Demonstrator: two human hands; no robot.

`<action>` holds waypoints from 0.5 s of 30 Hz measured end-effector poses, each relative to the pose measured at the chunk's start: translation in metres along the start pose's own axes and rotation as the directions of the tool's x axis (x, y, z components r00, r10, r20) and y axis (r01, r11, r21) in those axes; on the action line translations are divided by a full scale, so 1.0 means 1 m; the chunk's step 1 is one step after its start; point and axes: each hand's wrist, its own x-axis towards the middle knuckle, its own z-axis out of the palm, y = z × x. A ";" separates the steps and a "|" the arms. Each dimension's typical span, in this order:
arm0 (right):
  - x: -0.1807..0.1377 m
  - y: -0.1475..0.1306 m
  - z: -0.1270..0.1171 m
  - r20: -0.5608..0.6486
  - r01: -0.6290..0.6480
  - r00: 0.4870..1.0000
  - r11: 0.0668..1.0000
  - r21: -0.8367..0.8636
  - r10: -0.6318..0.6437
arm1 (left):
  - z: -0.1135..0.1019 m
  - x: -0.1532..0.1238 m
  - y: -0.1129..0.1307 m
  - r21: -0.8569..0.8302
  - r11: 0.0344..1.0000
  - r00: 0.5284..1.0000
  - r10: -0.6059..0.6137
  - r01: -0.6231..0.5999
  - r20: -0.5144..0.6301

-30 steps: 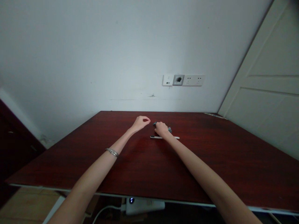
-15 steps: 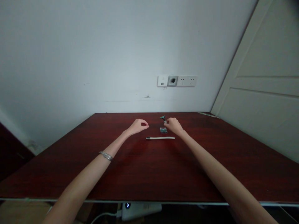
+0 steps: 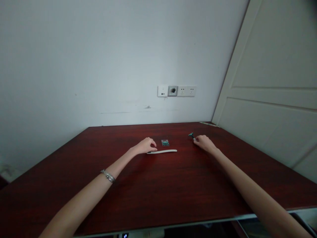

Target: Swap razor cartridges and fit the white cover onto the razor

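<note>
My right hand (image 3: 205,143) is closed around the handle of a razor (image 3: 191,135), whose green-black head sticks out to the upper left, low over the table. My left hand (image 3: 145,146) hovers over the left end of a slim white toothbrush (image 3: 164,151) with a dark head, thumb and index finger slightly apart; whether it touches the toothbrush cannot be made out. Between the hands, behind the toothbrush, lies a small clear case (image 3: 165,143) with green and dark contents.
The dark red table (image 3: 158,188) meets a white wall (image 3: 123,66) at the back. Sockets and a switch (image 3: 177,91) are set in the wall. A pale panelled door (image 3: 267,99) stands along the right side. A light strip (image 3: 209,124) lies at the back right corner.
My right hand has carried the razor to the right, away from the clear case. My left hand has come down to the toothbrush's left end, its pinch loosened. The view has shifted right.
</note>
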 end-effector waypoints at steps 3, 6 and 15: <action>0.002 0.003 0.002 0.034 0.011 0.999 1.000 -0.011 -0.010 | 0.007 0.005 0.000 0.035 0.999 1.000 0.013 -0.014 0.023; 0.002 0.003 0.005 0.029 0.015 0.999 1.000 -0.015 -0.014 | 0.014 0.008 0.000 0.050 0.999 0.999 -0.004 0.002 0.037; -0.003 0.001 0.002 0.033 0.023 0.999 1.000 -0.018 -0.023 | 0.008 0.009 0.000 0.009 1.000 0.998 -0.023 0.024 -0.065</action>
